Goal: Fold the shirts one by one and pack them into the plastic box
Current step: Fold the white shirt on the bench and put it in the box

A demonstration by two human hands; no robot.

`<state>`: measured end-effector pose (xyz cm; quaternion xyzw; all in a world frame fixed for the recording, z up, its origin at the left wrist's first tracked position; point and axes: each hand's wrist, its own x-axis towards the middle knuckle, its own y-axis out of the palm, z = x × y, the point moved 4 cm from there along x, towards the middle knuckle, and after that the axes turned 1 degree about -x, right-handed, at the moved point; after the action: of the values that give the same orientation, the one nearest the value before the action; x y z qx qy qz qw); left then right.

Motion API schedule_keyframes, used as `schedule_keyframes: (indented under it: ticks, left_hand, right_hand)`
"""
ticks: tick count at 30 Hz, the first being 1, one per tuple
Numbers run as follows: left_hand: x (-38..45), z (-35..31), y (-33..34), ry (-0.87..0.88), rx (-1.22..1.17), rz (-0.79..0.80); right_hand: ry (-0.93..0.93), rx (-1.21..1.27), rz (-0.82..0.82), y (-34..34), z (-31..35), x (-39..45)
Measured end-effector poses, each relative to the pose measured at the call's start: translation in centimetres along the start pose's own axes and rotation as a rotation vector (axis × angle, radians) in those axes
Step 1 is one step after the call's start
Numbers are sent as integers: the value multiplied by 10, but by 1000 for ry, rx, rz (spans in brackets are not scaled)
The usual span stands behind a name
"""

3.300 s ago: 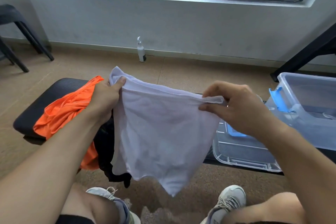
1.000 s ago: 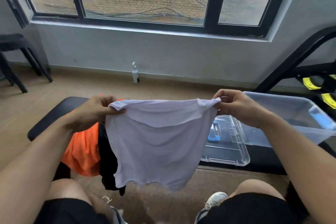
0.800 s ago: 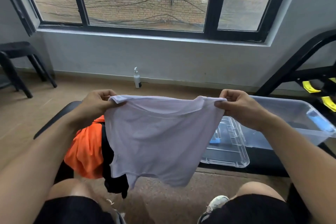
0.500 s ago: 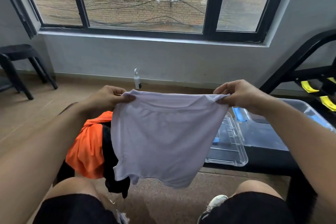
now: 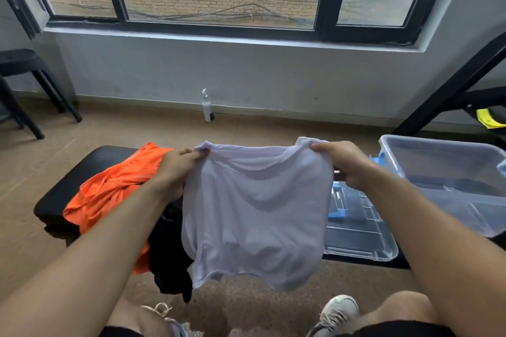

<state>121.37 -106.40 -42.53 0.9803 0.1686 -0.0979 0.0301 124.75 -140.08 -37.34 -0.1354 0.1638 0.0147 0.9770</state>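
Observation:
A white shirt (image 5: 254,216) hangs in the air in front of me, held by its top edge. My left hand (image 5: 175,169) grips its left corner and my right hand (image 5: 345,164) grips its right corner. Behind it on the black bench (image 5: 90,169) lie an orange shirt (image 5: 115,189) and a black garment (image 5: 167,252) that droops over the bench's front edge. The clear plastic box (image 5: 449,180) with blue latches stands on the bench at the right. Its clear lid (image 5: 356,230) lies flat beside it, partly hidden by the white shirt.
A small white pump bottle (image 5: 207,107) stands on the floor by the wall under the window. A black stool (image 5: 24,82) is at the far left. A black metal frame (image 5: 449,85) with yellow parts rises behind the box. My knees and shoes are at the bottom.
My hands have lowered the white shirt a little and the view has tilted down. The shirt stays stretched between both hands.

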Motion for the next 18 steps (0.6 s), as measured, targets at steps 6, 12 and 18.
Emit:
schedule_keyframes:
  ticks: [6, 12, 18]
  left_hand:
    - [-13, 9, 18, 203, 207, -81]
    - [-50, 0, 43, 345, 282, -37]
    - [-72, -10, 50, 398, 243, 84]
  right_hand:
    - [-127, 95, 81, 54, -2, -20]
    - [-67, 265, 297, 112, -4, -56]
    - [-44, 432, 334, 125, -1, -63]
